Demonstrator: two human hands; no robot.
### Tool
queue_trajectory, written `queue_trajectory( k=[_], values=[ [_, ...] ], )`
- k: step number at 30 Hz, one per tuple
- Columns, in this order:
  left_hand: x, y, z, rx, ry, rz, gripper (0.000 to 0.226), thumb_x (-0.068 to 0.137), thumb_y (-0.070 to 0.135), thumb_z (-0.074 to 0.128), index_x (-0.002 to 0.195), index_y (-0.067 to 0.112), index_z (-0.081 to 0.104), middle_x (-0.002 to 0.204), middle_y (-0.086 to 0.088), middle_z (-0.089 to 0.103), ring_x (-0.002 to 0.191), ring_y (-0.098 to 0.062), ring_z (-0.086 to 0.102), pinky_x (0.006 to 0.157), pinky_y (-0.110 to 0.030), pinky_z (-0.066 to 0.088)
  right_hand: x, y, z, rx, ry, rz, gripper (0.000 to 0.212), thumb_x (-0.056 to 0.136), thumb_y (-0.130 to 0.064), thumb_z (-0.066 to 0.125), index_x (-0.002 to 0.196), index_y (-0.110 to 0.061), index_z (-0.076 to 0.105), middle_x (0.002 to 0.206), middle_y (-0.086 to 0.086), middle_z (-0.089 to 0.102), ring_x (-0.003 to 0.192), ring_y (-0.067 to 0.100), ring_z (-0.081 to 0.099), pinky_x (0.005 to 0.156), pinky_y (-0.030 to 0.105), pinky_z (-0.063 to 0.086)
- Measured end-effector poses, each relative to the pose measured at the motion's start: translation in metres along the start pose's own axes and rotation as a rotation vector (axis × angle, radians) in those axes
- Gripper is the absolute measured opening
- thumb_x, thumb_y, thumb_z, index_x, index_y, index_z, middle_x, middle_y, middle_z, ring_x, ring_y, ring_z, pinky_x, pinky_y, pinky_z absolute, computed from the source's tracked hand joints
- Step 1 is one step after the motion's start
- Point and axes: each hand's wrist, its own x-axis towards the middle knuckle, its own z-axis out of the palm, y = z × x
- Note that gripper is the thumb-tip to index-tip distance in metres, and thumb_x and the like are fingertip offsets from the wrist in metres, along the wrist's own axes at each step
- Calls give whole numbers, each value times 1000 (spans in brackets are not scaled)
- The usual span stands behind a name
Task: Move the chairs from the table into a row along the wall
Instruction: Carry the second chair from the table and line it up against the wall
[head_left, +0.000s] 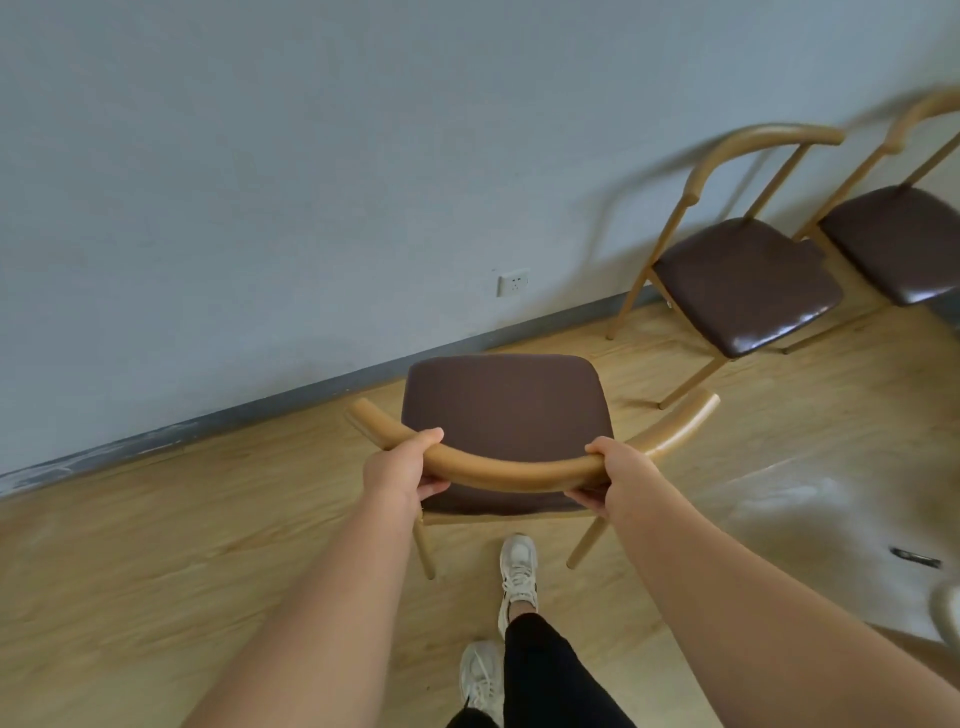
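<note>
Both hands grip the curved wooden backrest (519, 475) of the chair we carry (506, 415), and both forearms reach forward and slightly inward from the lower corners of the view. Our left hand (402, 467) wraps the rail toward its nine o'clock end, thumb laid over the top and fingers curled underneath. Our right hand (618, 475) closes on the rail toward three o'clock in the same way, thumb on top, fingertips showing below the wood. The two hands sit well apart on the arc, with the rail's free ends sticking out past each of them.

Its dark brown padded seat faces up and lies beyond the backrest, toward twelve o'clock, pointing at the pale wall (260, 182). Two of its legs show below the seat; we cannot tell whether they touch the wooden floor (156, 545).

At about two o'clock, a second chair (743, 280) of the same kind stands near the wall, its backrest toward the wall. A third chair (904, 239) stands just beside it at the right edge, partly cut off. A white wall socket (512, 283) sits low on the wall at twelve o'clock, above the grey skirting.

At six o'clock we see our white shoes (517, 571) and a black trouser leg (545, 670), one foot stepped ahead under the chair's rear.
</note>
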Motion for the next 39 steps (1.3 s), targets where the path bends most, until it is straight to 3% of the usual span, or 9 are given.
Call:
queue_trajectory(
  k=[3, 8, 12, 18, 23, 27, 30, 35, 39],
  values=[
    [21, 33, 25, 36, 7, -5, 66, 73, 21, 84, 129, 6, 52, 115, -13, 64, 92, -30, 68, 68, -41, 63, 15, -37, 21, 24, 13, 13, 52, 71, -12, 76, 116, -6, 50, 97, 20, 55, 77, 39, 57, 50, 49, 57],
    [56, 80, 64, 97, 34, -9, 66, 72, 21, 85, 128, 7, 51, 113, -13, 64, 90, -30, 68, 58, -38, 62, 40, -85, 48, 63, -17, 48, 46, 74, -12, 74, 113, -5, 51, 90, 20, 56, 74, 37, 57, 52, 49, 57],
    [85, 109, 87, 154, 36, -20, 67, 72, 22, 85, 128, 9, 50, 113, -13, 64, 88, -30, 68, 61, -40, 63, 57, -109, 64, 124, -6, 55, 44, 75, -13, 75, 111, -5, 52, 92, 19, 57, 75, 36, 60, 52, 46, 58],
    [135, 138, 98, 241, 4, -63, 65, 71, 18, 85, 125, 7, 50, 112, -15, 65, 89, -30, 68, 47, -35, 59, 82, -106, 96, 251, 17, 94, 39, 77, -15, 74, 109, -7, 54, 98, 16, 62, 77, 32, 64, 62, 45, 60],
    [165, 153, 79, 313, 2, -126, 55, 77, 15, 80, 123, 4, 51, 114, -17, 65, 91, -33, 67, 45, -35, 56, 83, -92, 132, 256, 47, 157, 28, 79, -12, 75, 90, -4, 50, 94, 17, 60, 74, 32, 61, 60, 47, 57],
    [179, 155, 58, 334, 6, -164, 48, 81, 14, 76, 119, 4, 49, 111, -16, 64, 88, -32, 66, 53, -40, 54, 79, -81, 155, 245, 55, 190, 36, 83, -17, 73, 106, -4, 48, 102, 19, 57, 71, 33, 57, 80, 51, 56],
    [182, 149, 49, 342, -7, -194, 41, 83, 13, 74, 114, 7, 48, 103, -14, 61, 83, -31, 65, 57, -42, 55, 77, -69, 159, 279, 92, 223, 37, 85, -19, 72, 110, -5, 48, 108, 19, 57, 86, 35, 57, 77, 51, 54],
    [181, 130, 34, 388, 6, -311, 51, 89, 9, 64, 135, 3, 42, 130, -20, 54, 117, -39, 56, 89, -55, 52, 70, -42, 155, 339, 165, 272, 32, 89, -10, 63, 117, -8, 47, 115, 15, 56, 107, 36, 56, 87, 54, 51],
    [176, 108, 20, 448, 55, -394, 55, 90, 8, 63, 139, 4, 38, 136, -20, 48, 123, -39, 50, 97, -56, 47, 67, -24, 131, 253, 237, 318, 22, 90, -8, 57, 108, -6, 44, 111, 17, 52, 113, 38, 54, 96, 56, 46]
  ],
)
